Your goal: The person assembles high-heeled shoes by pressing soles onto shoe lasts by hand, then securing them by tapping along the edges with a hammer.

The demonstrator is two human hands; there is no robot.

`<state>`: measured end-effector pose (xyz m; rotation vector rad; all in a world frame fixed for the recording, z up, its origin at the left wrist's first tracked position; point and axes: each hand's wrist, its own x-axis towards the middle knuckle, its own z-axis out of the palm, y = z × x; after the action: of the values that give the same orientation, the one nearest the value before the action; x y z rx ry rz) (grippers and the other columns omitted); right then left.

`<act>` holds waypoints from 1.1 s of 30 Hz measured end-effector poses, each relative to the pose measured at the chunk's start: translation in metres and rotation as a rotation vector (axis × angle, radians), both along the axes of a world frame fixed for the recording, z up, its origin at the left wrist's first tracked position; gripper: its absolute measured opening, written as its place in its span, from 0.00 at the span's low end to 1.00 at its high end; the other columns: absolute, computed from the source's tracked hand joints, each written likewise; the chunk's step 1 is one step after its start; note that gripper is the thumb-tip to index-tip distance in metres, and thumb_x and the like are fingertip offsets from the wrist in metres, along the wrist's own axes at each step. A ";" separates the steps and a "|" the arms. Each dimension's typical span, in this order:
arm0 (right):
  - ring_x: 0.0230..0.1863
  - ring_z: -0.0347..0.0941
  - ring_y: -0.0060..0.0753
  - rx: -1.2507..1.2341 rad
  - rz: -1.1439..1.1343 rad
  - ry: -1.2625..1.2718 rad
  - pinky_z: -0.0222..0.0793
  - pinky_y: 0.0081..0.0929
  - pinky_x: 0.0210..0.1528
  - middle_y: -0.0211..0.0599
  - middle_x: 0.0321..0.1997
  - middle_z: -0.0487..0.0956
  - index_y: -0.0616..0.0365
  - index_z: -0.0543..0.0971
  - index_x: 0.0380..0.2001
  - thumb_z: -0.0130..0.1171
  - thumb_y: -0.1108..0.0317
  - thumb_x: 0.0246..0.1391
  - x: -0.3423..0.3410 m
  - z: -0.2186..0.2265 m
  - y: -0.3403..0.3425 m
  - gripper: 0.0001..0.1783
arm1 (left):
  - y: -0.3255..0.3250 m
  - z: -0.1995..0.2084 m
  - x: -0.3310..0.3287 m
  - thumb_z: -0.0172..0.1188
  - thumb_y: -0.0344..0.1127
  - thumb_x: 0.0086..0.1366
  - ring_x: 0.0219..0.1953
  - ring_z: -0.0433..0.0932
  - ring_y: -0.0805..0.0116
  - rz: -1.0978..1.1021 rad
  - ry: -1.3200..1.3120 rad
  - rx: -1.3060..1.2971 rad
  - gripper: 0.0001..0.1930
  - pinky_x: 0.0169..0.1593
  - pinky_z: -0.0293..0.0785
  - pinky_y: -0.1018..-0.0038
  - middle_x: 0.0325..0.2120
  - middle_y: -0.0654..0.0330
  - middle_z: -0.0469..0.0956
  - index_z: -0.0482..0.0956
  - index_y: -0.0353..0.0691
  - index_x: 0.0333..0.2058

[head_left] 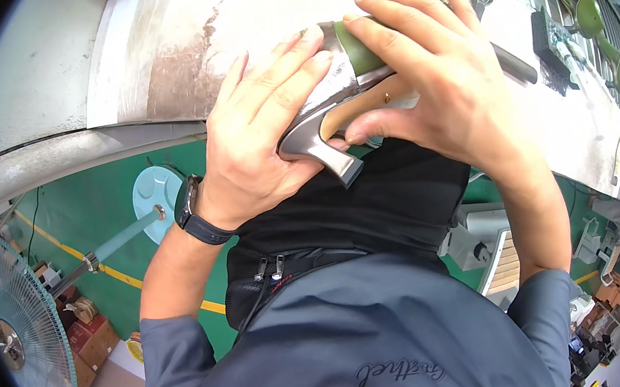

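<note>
A high-heeled shoe (314,146) lies on its side at the near edge of the worktable, its silver heel pointing toward my body. It has a tan underside and a green and silver upper. My left hand (251,143) holds the heel end, with its fingers laid over the silver back part and its thumb below the heel. Over the front part is my right hand (441,71), its fingers across the green upper and its thumb against the underside. The toe is mostly hidden beneath my right hand.
The pale worktable (176,25) has a worn, stained surface. At its right lies a dark block (551,40), close to several green shoes (586,15) on a metal rack. A large fan (24,333) and its light-blue round base (154,200) stand at left.
</note>
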<state>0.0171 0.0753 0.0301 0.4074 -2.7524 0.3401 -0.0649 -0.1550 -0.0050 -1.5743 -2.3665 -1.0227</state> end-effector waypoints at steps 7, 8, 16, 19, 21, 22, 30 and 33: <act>0.62 0.77 0.41 0.035 0.058 0.095 0.60 0.55 0.72 0.36 0.61 0.82 0.56 0.81 0.59 0.72 0.35 0.37 -0.007 -0.016 0.004 0.49 | 0.003 -0.010 -0.005 0.81 0.41 0.53 0.63 0.80 0.51 -0.032 0.063 0.069 0.35 0.69 0.69 0.50 0.58 0.47 0.83 0.82 0.37 0.59; 0.62 0.77 0.41 0.036 0.058 0.092 0.60 0.55 0.72 0.36 0.61 0.82 0.56 0.81 0.59 0.72 0.35 0.37 -0.006 -0.017 0.005 0.49 | 0.004 -0.011 -0.005 0.81 0.40 0.53 0.63 0.80 0.50 -0.043 0.059 0.074 0.34 0.69 0.69 0.50 0.58 0.47 0.83 0.82 0.37 0.58; 0.59 0.79 0.41 -0.033 0.056 0.095 0.61 0.55 0.70 0.36 0.58 0.83 0.55 0.83 0.57 0.72 0.36 0.40 -0.008 -0.020 0.009 0.45 | 0.007 -0.011 -0.004 0.81 0.39 0.52 0.64 0.79 0.47 -0.065 0.010 0.064 0.33 0.68 0.71 0.51 0.58 0.46 0.82 0.82 0.37 0.57; 0.58 0.80 0.41 -0.014 0.042 0.084 0.62 0.55 0.69 0.37 0.58 0.83 0.55 0.84 0.55 0.73 0.37 0.39 -0.006 -0.017 0.006 0.43 | 0.007 -0.018 -0.004 0.80 0.38 0.53 0.64 0.79 0.44 -0.083 0.034 0.100 0.32 0.67 0.71 0.49 0.58 0.45 0.82 0.81 0.37 0.57; 0.57 0.81 0.42 -0.030 0.028 0.071 0.63 0.55 0.69 0.37 0.57 0.84 0.55 0.85 0.53 0.75 0.39 0.37 -0.004 -0.013 0.003 0.41 | 0.006 -0.021 -0.004 0.80 0.38 0.53 0.64 0.79 0.43 -0.085 0.036 0.109 0.32 0.67 0.71 0.49 0.58 0.45 0.82 0.81 0.37 0.57; 0.56 0.81 0.42 -0.049 0.016 0.062 0.63 0.55 0.68 0.37 0.56 0.85 0.55 0.86 0.51 0.77 0.42 0.36 -0.005 -0.011 0.001 0.40 | 0.006 -0.022 -0.004 0.80 0.37 0.53 0.64 0.79 0.43 -0.087 0.041 0.115 0.32 0.67 0.71 0.48 0.58 0.45 0.82 0.82 0.37 0.57; 0.53 0.83 0.40 0.013 -0.033 -0.322 0.66 0.53 0.69 0.38 0.51 0.87 0.55 0.88 0.44 0.84 0.55 0.27 -0.028 0.033 -0.004 0.35 | 0.008 -0.026 -0.003 0.80 0.36 0.53 0.63 0.80 0.44 -0.073 0.086 0.166 0.32 0.66 0.72 0.49 0.57 0.45 0.82 0.81 0.34 0.56; 0.60 0.79 0.40 -0.021 0.015 -0.061 0.60 0.56 0.72 0.35 0.58 0.85 0.53 0.86 0.53 0.81 0.46 0.33 -0.012 0.004 0.010 0.41 | 0.014 -0.027 -0.001 0.79 0.39 0.55 0.62 0.81 0.47 -0.037 0.101 0.165 0.31 0.64 0.74 0.53 0.57 0.46 0.83 0.81 0.34 0.57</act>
<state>0.0051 0.0855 0.0340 0.4193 -2.8032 0.3915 -0.0654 -0.1406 -0.0316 -1.5755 -2.1360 -1.0872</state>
